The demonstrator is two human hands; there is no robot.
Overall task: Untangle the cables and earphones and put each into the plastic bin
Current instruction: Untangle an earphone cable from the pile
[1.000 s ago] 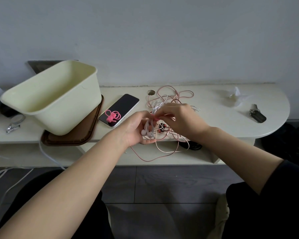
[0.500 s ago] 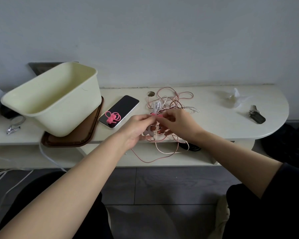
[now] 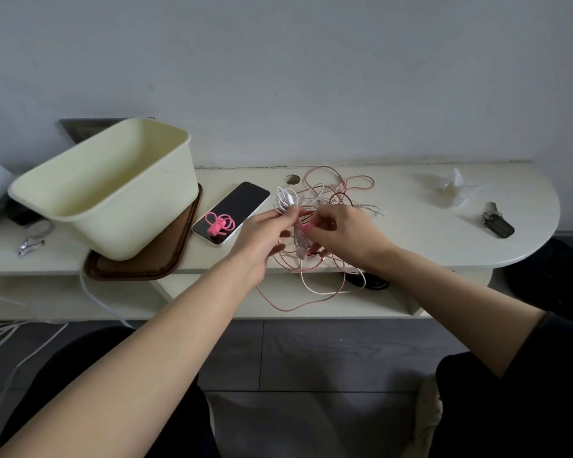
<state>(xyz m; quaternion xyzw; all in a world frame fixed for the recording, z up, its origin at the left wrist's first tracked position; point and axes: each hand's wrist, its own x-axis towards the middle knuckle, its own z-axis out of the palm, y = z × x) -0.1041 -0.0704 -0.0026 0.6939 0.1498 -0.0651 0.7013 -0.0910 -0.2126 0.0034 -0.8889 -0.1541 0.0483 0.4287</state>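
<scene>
A tangle of pink and white cables and earphones (image 3: 336,196) lies on the shelf top, with loops hanging over its front edge. My left hand (image 3: 262,233) pinches a bunch of white earphone cord (image 3: 286,198) and holds it up above the tangle. My right hand (image 3: 341,231) pinches a pink strand just to the right of it. The cream plastic bin (image 3: 113,190) stands tilted at the left on a brown tray (image 3: 139,269); nothing shows inside it.
A phone (image 3: 237,206) lies between bin and tangle with a knotted pink cable (image 3: 219,223) on it. Keys (image 3: 497,223) and crumpled clear plastic (image 3: 452,190) sit at the right. A clip (image 3: 30,244) lies at the left. White cords (image 3: 0,335) trail on the floor.
My left hand has lifted the white earphone cord up out of the tangle, and my hands have drawn slightly apart. The bin and phone have not moved.
</scene>
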